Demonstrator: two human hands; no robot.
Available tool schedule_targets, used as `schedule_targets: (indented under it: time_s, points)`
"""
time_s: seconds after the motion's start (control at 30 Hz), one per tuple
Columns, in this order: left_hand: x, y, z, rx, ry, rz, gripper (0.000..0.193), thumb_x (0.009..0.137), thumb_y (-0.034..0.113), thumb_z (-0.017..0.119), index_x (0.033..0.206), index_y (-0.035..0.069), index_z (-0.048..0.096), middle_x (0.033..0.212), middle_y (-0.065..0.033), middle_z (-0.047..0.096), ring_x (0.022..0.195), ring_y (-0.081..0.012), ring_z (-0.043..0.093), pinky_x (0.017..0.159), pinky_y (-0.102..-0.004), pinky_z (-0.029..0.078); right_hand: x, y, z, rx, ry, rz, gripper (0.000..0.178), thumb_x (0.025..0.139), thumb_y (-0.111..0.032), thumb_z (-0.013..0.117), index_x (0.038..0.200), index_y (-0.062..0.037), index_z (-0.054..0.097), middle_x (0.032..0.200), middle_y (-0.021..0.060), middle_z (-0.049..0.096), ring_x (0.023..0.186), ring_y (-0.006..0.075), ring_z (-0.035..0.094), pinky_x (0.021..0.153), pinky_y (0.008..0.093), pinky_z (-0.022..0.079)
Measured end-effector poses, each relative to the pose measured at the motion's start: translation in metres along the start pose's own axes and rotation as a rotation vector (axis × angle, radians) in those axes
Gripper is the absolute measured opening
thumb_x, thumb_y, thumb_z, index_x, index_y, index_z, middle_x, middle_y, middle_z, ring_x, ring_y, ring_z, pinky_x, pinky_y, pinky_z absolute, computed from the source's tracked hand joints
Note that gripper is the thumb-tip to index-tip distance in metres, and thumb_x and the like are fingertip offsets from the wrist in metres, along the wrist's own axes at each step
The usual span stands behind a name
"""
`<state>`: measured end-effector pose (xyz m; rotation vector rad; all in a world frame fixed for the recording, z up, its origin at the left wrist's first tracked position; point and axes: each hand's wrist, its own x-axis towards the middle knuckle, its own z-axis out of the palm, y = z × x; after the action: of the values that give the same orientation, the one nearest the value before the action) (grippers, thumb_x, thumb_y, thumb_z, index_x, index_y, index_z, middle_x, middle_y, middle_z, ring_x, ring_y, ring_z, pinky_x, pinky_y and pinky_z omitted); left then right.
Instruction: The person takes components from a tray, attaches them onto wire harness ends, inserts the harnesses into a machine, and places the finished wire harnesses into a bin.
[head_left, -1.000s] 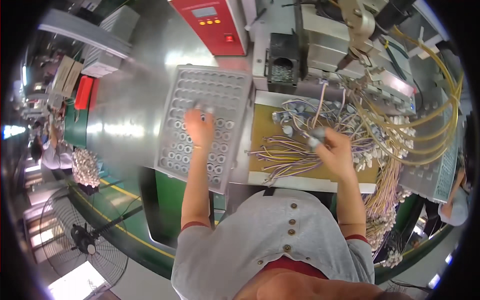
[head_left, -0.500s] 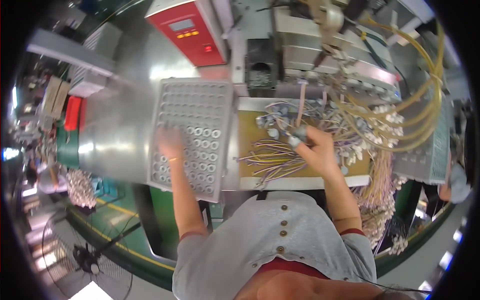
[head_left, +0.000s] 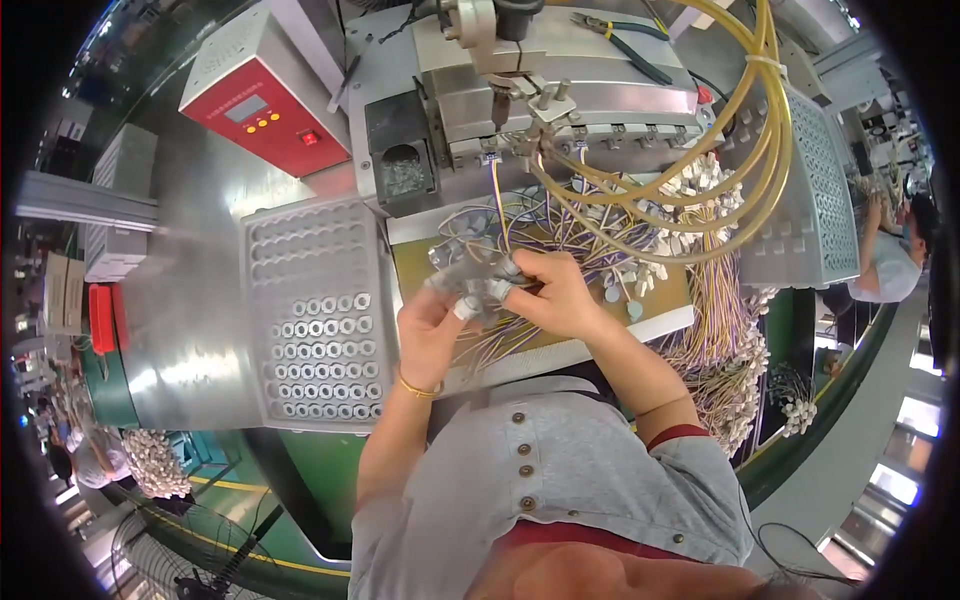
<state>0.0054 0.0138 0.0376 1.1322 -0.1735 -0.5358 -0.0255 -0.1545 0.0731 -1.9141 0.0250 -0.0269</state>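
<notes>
My left hand (head_left: 428, 338) and my right hand (head_left: 562, 296) meet over a tan work board (head_left: 668, 296). Pale covers sit on some fingertips. Both hands are closed in a pinch around something small, blurred and hidden by the fingers. Beneath and beyond them lies a tangle of purple, yellow and white wires (head_left: 600, 232), some ending in round grey pieces (head_left: 634, 311). Left of the hands, a grey plastic tray (head_left: 308, 282) has round pockets; its nearer rows hold ring-shaped metallic parts (head_left: 325, 350).
At the back left stands a red and white control box (head_left: 270, 118). A metal fixture (head_left: 560, 90) with coiled yellow tubing (head_left: 775, 130) overhangs the board's far side. Pliers (head_left: 640, 55) lie on top. White-connector wire bundles (head_left: 715, 330) hang at the right edge.
My left hand has come from over the tray to beside my right hand, where the fingers meet. The view has turned and shifted, so the tray and board appear further left.
</notes>
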Motion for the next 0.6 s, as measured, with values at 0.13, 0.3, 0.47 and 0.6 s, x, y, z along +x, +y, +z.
schedule_targets:
  time_s: [0.13, 0.3, 0.47, 0.6]
  points:
    - [-0.001, 0.004, 0.006, -0.003, -0.043, 0.036, 0.035, 0.077, 0.001, 0.057, 0.11, -0.003, 0.048, 0.095, -0.0091, 0.058, 0.077, -0.0129, 0.056, 0.058, -0.0212, 0.047, 0.0, -0.006, -0.002, 0.102, 0.07, -0.145, 0.01, 0.062, -0.004, 0.058, 0.065, 0.0, 0.049, 0.05, 0.0038, 0.04, 0.043, 0.0089, 0.035, 0.04, 0.0237, 0.03]
    - [-0.004, 0.005, 0.013, 0.08, -0.07, 0.115, 0.032, 0.078, -0.002, 0.055, 0.109, -0.005, 0.049, 0.095, -0.0071, 0.058, 0.078, -0.012, 0.054, 0.062, -0.0214, 0.046, 0.001, 0.005, -0.008, -0.013, 0.046, -0.293, 0.008, 0.062, -0.004, 0.056, 0.064, -0.0006, 0.049, 0.048, 0.0049, 0.039, 0.041, 0.0117, 0.037, 0.039, 0.0247, 0.03]
    - [0.003, 0.013, 0.025, 0.041, 0.014, 0.048, 0.025, 0.077, -0.003, 0.053, 0.102, -0.005, 0.053, 0.09, -0.0051, 0.058, 0.076, -0.0091, 0.053, 0.061, -0.0207, 0.045, 0.001, -0.005, -0.005, 0.32, -0.102, 0.032, 0.003, 0.064, -0.002, 0.053, 0.065, 0.0005, 0.051, 0.048, 0.0003, 0.041, 0.044, 0.0039, 0.036, 0.04, 0.0217, 0.028]
    - [0.013, 0.0, 0.024, -0.234, 0.102, -0.044, 0.022, 0.08, 0.006, 0.052, 0.101, -0.002, 0.054, 0.086, -0.0044, 0.058, 0.068, -0.0085, 0.052, 0.052, -0.021, 0.039, -0.001, 0.004, 0.004, 0.397, -0.025, 0.146, 0.008, 0.067, -0.001, 0.051, 0.074, 0.0012, 0.052, 0.056, -0.0017, 0.045, 0.051, 0.0019, 0.036, 0.043, 0.0193, 0.029]
